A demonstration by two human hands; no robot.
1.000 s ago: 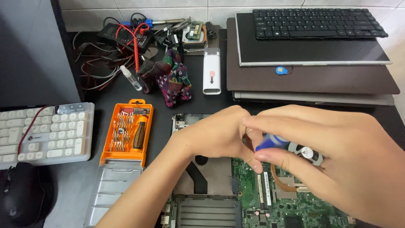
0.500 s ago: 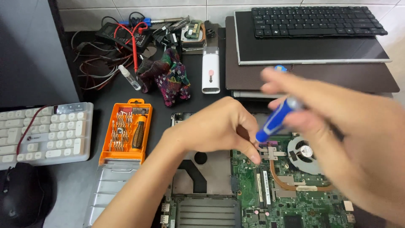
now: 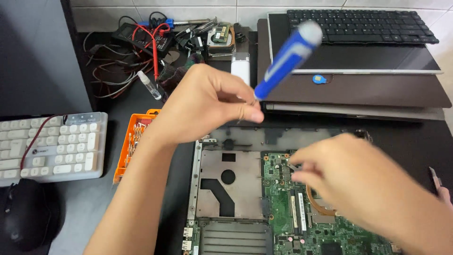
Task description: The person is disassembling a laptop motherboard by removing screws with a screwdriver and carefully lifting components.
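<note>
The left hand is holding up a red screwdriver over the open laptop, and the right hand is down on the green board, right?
Not quite: the screwdriver has a blue handle with a white end, not red. The head view shows the left hand pinching it near the tip above the open laptop, while the right hand reaches down onto the green board.

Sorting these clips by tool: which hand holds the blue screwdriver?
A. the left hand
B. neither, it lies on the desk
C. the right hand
A: the left hand pinches the blue screwdriver by its lower end, raised above the circuit board, while the right hand rests on the board.
</note>
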